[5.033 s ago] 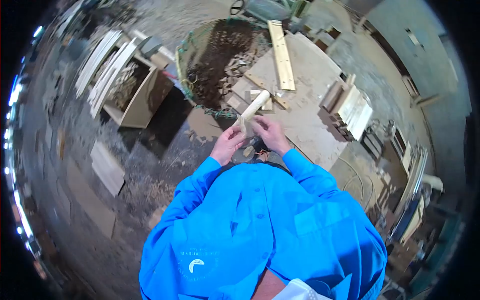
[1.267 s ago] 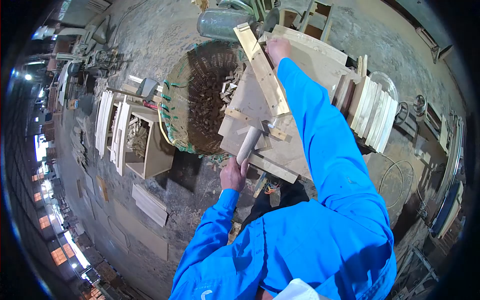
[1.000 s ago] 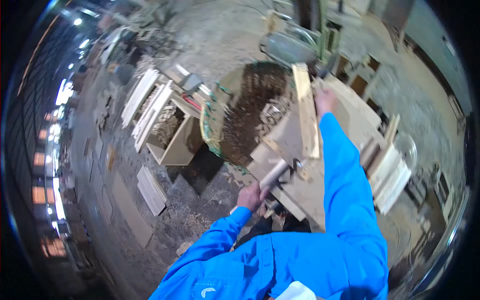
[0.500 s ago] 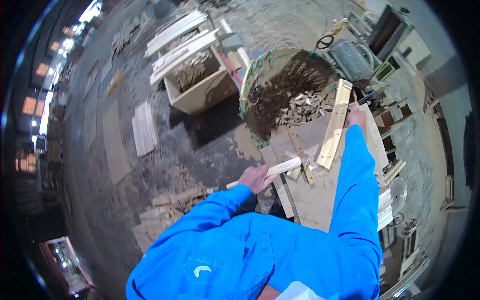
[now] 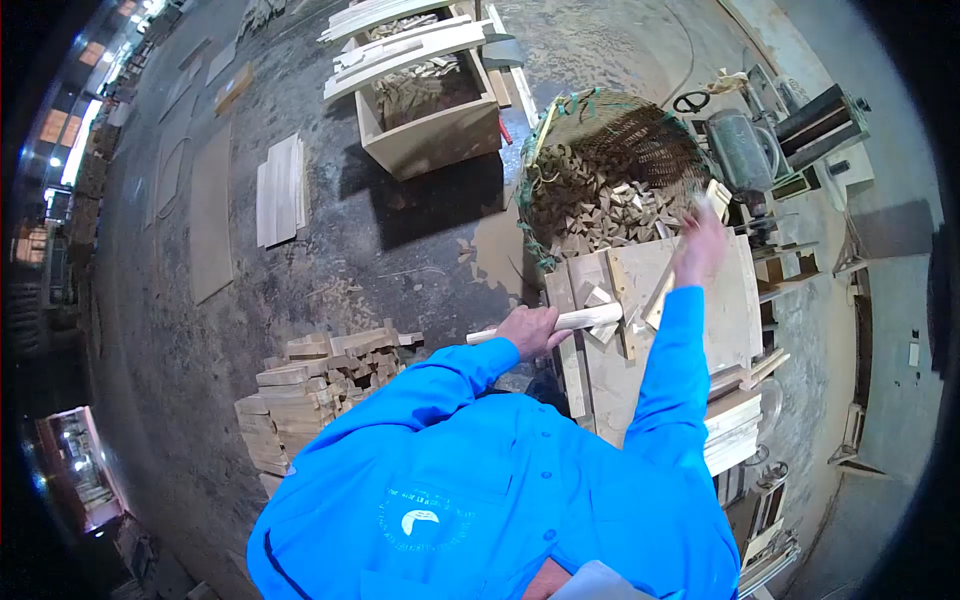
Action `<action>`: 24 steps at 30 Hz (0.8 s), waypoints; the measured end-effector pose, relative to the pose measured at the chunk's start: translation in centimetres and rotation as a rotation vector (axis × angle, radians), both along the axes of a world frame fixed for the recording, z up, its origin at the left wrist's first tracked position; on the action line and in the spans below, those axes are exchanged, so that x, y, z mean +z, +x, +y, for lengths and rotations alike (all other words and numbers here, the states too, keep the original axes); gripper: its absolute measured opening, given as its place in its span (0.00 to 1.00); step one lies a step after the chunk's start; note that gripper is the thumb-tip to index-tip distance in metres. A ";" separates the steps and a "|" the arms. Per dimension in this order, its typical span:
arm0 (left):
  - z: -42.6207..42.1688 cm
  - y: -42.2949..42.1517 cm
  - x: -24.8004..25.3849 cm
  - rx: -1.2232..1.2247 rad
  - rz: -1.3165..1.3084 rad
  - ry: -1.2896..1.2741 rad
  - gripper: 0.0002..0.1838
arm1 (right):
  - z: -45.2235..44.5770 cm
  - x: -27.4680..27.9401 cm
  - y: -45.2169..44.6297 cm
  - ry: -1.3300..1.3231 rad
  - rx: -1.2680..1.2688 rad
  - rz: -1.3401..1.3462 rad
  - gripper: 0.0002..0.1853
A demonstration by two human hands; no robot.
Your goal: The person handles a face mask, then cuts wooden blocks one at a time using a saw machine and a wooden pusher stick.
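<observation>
My left hand (image 5: 530, 331) is closed round a pale wooden strip (image 5: 590, 317). The strip's broad, rounded end lies over the near left part of the work table (image 5: 700, 330), by some small wood offcuts and a narrow batten (image 5: 619, 290). Toward the far side of the table, my right hand (image 5: 703, 247) is smeared by motion, so its fingers are unclear. It hovers over or beside a yellowish wooden bar (image 5: 657, 302), which the hand and sleeve partly cover. Whether the right hand holds anything cannot be made out.
Beyond the table stands a large basket (image 5: 548, 135) of wood offcuts (image 5: 625, 215). A grey motor (image 5: 742, 150) is at its right. Further left are a wooden box (image 5: 435, 145) bearing boards, a floor stack of boards (image 5: 282, 190) and piled wood blocks (image 5: 300, 390).
My right hand has moved from the bar's right side to over it, hiding much of it. My left hand keeps its grip on the strip. The camera view has shifted.
</observation>
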State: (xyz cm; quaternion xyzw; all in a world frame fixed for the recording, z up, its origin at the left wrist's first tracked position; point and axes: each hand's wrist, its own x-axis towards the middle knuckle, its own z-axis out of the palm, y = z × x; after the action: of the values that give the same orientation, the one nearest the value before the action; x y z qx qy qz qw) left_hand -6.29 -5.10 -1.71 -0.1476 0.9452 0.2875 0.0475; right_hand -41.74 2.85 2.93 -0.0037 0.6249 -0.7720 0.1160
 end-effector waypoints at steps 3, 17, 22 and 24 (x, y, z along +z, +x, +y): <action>-0.1 0.9 -0.8 -0.028 0.015 -0.019 0.26 | -8.6 7.0 6.3 0.198 0.281 0.353 0.38; 0.0 1.4 -0.9 0.001 0.015 0.038 0.24 | 12.7 0.7 33.3 0.840 0.368 0.460 0.19; 0.1 1.6 -0.8 -0.006 0.056 0.009 0.23 | 15.5 -0.4 36.3 0.915 0.410 0.415 0.18; 0.1 2.1 -0.9 -0.010 0.067 0.007 0.22 | 14.9 -0.9 36.6 0.863 0.414 0.474 0.18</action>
State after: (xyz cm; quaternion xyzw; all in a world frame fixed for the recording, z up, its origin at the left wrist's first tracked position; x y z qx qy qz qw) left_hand -4.16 -5.03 -2.62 -0.1332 0.9460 0.2951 0.0177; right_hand -5.13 17.80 2.06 -0.2534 0.8809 -0.3836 0.1125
